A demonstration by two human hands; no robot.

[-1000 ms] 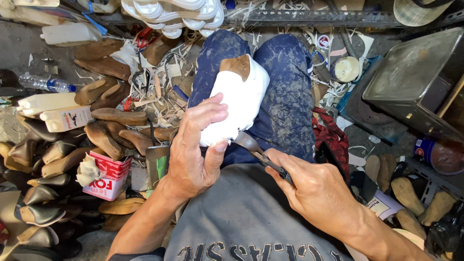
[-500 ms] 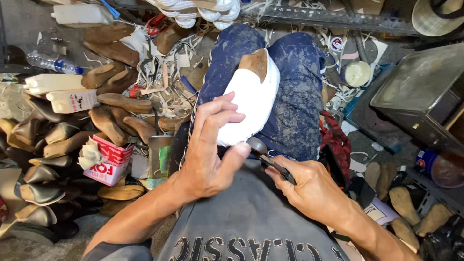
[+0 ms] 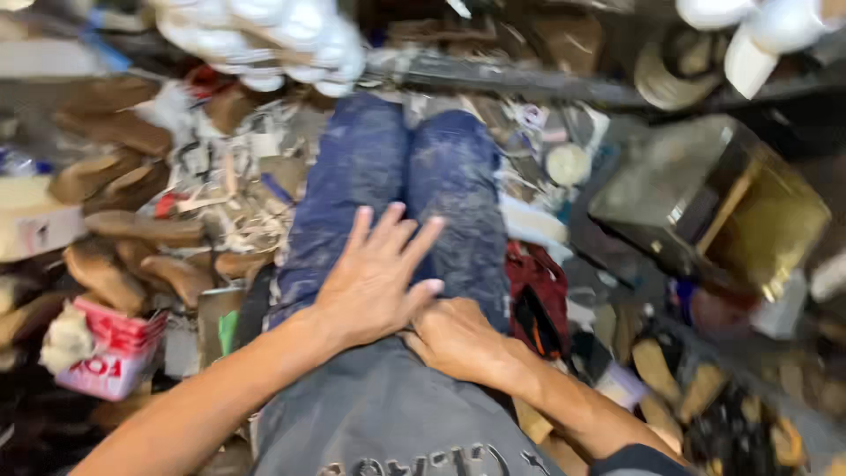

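Head view, blurred throughout: the left hand (image 3: 374, 282) lies open and flat, fingers fanned wide, palm down across both thighs of the stained blue jeans (image 3: 449, 167), gripping nothing. Just beside its thumb and touching it, the right hand (image 3: 454, 339) is curled into a loose fist at the lap, knuckles up. Its fingers are tucked out of sight, so whether anything sits inside cannot be told.

As a judgement, this is a moment with both hands resting on the lap and no object shown between them. Any further handling calls for the left palm to lift off the jeans and the right fist to open or turn into view.

Below the hands spreads the grey shirt (image 3: 379, 414). Right of the knees lies a red and black cloth bundle (image 3: 533, 291), and beyond it a dented metal tin (image 3: 705, 203) stands open. On the left, brown shoe soles (image 3: 132, 234) are heaped near a red-and-white carton (image 3: 110, 357). White moulded forms (image 3: 264, 35) hang above the knees. The clutter crowds both sides, leaving only the lap to work on.
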